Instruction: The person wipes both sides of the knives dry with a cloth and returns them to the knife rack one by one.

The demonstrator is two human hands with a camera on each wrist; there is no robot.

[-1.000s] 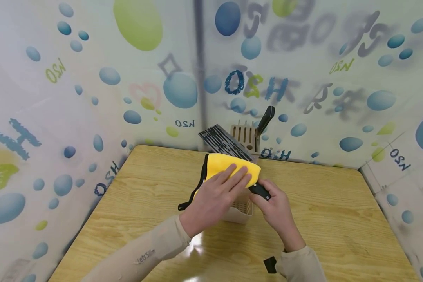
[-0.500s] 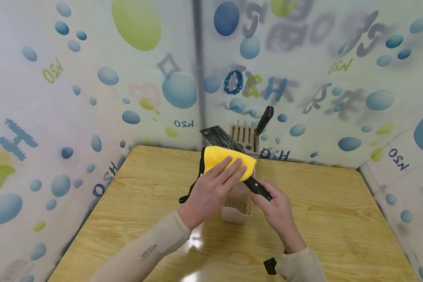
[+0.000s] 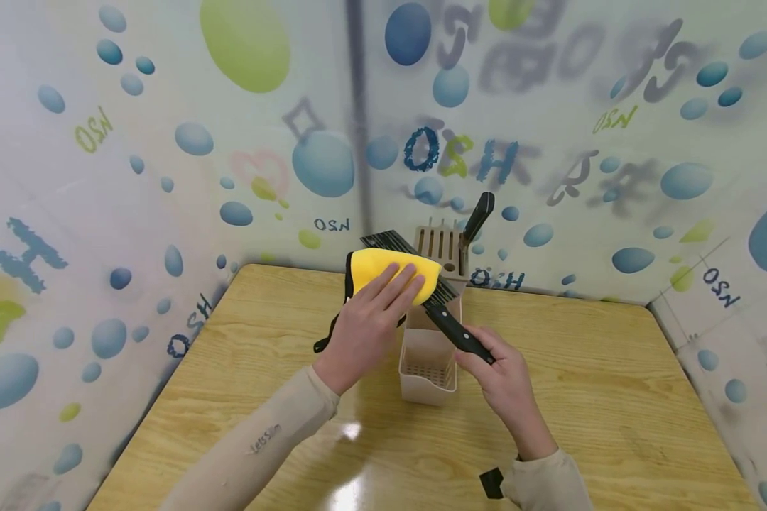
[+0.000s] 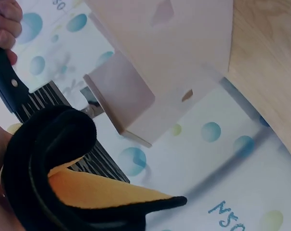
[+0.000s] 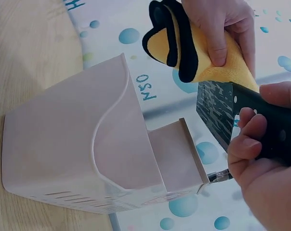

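A cleaver-like knife (image 3: 458,331) with a broad, dark-streaked blade slants above the table, tip toward the upper left. My right hand (image 3: 506,380) grips its black riveted handle. A folded yellow cloth (image 3: 366,268) with black edging lies over the blade, and my left hand (image 3: 362,332) holds it there. In the right wrist view the left thumb (image 5: 216,45) is on one side of the cloth and fingers are on the other. Streaked blade (image 4: 106,161) shows beyond the cloth in the left wrist view. The cloth hides the blade's middle.
Under the knife stands a beige knife holder (image 3: 427,390) with a perforated open compartment. Its slotted rear part (image 3: 430,241) bears another black-handled knife (image 3: 479,217). The wooden table (image 3: 613,397) meets patterned walls (image 3: 550,106) at the back and sides.
My left hand and the cloth have slid up and left along the blade, away from the handle, baring the blade near the handle. My right hand has stayed nearly in place.
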